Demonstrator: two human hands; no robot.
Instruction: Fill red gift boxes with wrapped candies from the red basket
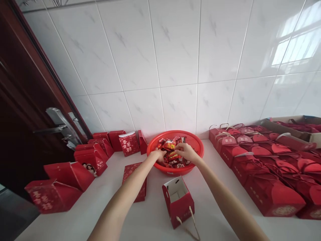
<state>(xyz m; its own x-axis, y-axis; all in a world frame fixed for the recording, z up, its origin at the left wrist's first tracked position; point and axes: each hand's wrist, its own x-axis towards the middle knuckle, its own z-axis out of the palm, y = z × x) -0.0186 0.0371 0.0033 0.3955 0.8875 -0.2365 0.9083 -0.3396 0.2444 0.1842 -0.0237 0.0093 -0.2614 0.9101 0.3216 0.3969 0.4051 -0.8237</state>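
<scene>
A round red plastic basket (198, 147) stands against the wall, filled with small wrapped snack packets (170, 144) in red, yellow and dark colours. My left hand (159, 155) reaches in at the left side, its fingers partly hidden among the packets. At the right side, my right hand (187, 152) bends its fingers together at the packets; what lies between the fingertips is too small to tell. Between my forearms sits an open red gift box (179, 207) with a pale inside and a rope handle. Another red box (130, 170) lies partly behind my left forearm.
Several red boxes (85, 160) line the left side of the white table (160, 221). Rows of closed red boxes with handles (260, 167) fill the right. Behind them is a cardboard carton (276, 125). A dark door with a metal handle (55, 129) borders the left.
</scene>
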